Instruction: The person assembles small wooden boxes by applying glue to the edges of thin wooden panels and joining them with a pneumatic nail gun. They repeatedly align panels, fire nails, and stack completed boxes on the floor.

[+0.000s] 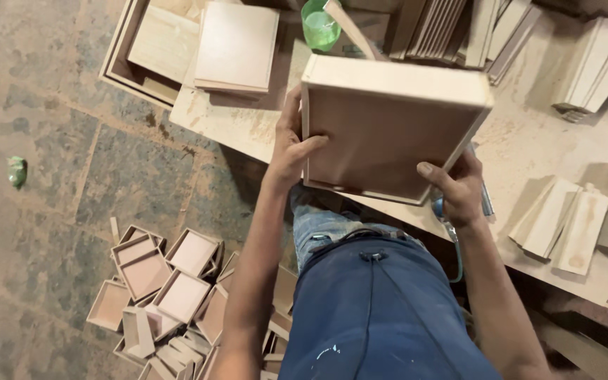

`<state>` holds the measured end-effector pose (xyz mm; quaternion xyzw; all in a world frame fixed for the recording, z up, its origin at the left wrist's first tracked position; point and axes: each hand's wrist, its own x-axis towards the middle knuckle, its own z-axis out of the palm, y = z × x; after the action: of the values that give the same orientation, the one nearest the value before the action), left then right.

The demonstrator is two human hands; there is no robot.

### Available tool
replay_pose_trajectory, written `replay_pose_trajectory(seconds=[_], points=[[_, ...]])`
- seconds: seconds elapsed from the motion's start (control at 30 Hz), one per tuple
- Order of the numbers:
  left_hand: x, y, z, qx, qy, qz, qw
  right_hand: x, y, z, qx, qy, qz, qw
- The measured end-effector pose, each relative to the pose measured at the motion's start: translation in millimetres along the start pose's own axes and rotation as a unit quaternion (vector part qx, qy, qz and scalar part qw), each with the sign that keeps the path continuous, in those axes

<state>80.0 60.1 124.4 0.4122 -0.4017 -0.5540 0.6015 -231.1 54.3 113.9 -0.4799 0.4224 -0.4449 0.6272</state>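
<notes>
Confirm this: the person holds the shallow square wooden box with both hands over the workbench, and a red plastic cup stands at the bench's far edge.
One detail is wrong: the plastic cup is green, not red, as the head view shows. The rest holds: the left hand and right hand both grip the shallow square wooden box over the workbench.

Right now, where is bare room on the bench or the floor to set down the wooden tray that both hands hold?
Free: the bench between the wooden tray and the small boards, and the floor left of the bench. Crowded: the bench's far edge with stacked panels and a green cup, and the pile of small trays by the left hand. The right hand grips the near corner.
</notes>
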Motion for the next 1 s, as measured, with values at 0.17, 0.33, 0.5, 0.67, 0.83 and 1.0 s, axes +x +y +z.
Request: replay_pose_trajectory(seconds=[0.17, 0.33, 0.5, 0.67, 0.83, 1.0], points=[[19.1, 3.5, -15.1, 0.096, -0.133, -0.047, 0.985, 11.7, 29.3, -25.3, -0.073, -0.015, 0.032, 0.997], [44.6, 6.1, -15.9, 0.324, -0.225, -0.013, 0.919, 6.3, 72.3, -26.9, -0.211, -0.054, 0.072, 0.973], [68.9, -1.8, -10.9, 0.476, -0.289, 0.114, 0.823, 1.6, 100.4, -16.4, -0.195, -0.078, 0.133, 0.969], [67.4, -32.1, 5.0, 0.631, -0.381, 0.091, 0.669, 10.9, 108.5, -3.7, -0.234, -0.111, 0.027, 0.966], [62.8, -60.4, 3.8, 0.708, -0.394, 0.192, 0.553, 19.0, 107.2, 12.8, -0.19, -0.083, 0.012, 0.978], [50.4, -68.4, -15.0, 0.714, -0.22, 0.263, 0.611, 23.1, 98.7, 33.1, -0.243, -0.059, -0.05, 0.967]])
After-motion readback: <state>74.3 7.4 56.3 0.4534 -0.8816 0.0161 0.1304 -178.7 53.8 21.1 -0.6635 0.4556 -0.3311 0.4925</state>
